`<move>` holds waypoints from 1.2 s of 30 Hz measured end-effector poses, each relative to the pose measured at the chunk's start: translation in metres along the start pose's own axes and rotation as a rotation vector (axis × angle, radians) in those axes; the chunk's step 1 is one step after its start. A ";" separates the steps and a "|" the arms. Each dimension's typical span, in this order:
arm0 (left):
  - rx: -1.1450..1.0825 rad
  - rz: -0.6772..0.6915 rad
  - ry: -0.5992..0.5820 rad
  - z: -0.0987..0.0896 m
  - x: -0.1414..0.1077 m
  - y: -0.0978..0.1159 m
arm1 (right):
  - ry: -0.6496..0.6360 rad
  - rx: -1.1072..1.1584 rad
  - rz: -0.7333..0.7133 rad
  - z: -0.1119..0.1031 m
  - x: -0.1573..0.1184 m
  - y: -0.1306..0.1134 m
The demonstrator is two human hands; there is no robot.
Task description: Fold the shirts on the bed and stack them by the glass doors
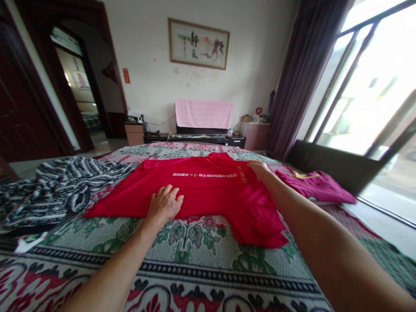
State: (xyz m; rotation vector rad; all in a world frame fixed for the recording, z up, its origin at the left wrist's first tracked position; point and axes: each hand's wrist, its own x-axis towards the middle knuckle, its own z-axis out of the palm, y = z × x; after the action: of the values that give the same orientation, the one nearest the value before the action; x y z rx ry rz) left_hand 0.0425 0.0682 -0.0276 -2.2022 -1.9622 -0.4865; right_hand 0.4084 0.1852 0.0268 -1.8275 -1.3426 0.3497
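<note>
A red shirt (201,195) with printed lettering lies spread sideways across a patterned bedspread (182,247), its collar side to the right and its hem to the left. My left hand (165,203) rests on the shirt's near edge, left of the middle, with its fingers apart and nothing held. Farther right, my right hand (258,169) touches the shirt at its far right part, beside the printed logo. The fingertips of that hand are small and partly hidden, so whether they pinch the cloth is unclear.
Black-and-white patterned cloth (65,190) lies heaped at the left. A folded magenta garment (318,186) is at the right, near the window. Beyond the bed stand a low black cabinet (195,139) and a pink cloth (204,113) draped over something.
</note>
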 end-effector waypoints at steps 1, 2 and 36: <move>-0.002 -0.001 -0.001 0.000 0.000 0.000 | 0.008 -0.003 0.006 0.000 -0.001 0.004; -0.004 -0.003 -0.001 0.000 0.000 0.000 | 0.016 -0.019 0.009 -0.001 -0.002 0.008; 0.078 -0.060 0.164 -0.050 -0.072 -0.112 | -0.455 -0.223 -0.610 -0.073 -0.216 0.009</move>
State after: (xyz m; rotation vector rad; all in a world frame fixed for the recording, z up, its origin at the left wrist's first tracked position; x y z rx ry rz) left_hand -0.0812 -0.0010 -0.0166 -1.9944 -1.9316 -0.5694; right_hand 0.3769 -0.0404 0.0145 -1.4501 -2.2472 0.3004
